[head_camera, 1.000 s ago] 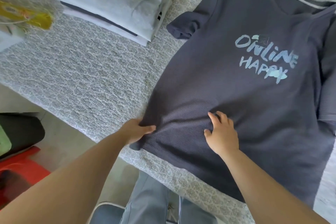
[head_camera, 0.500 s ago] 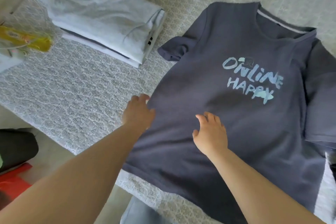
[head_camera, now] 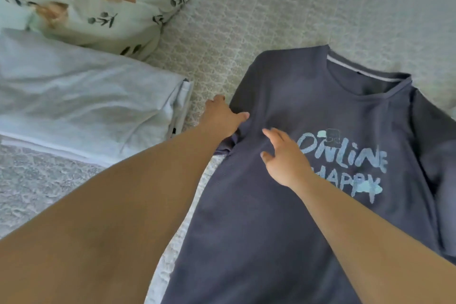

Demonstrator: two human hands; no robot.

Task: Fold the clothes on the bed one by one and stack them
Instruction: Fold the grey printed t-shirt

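The left hand (head_camera: 222, 116) covers the near sleeve of the dark grey T-shirt (head_camera: 283, 217), so most of that sleeve is hidden; only a small fold of it shows just below the wrist. Its thumb lies on the cloth, but the fingers are out of sight behind the hand, so whether they grip the sleeve cannot be told. The right hand (head_camera: 286, 158), just beside it on the chest of the shirt, rests flat with fingers straight and slightly spread, and its wrist covers the first letter of the lower word. The pale blue print beyond that hand reads "ONLINE" over "HAPPY". The shirt lies face up on the patterned bedcover (head_camera: 246, 32), its hem cut off below. Left of the left hand sits a stack of folded light clothes (head_camera: 86, 106), cut off at the edge; beyond it lies floral bedding (head_camera: 98, 7).
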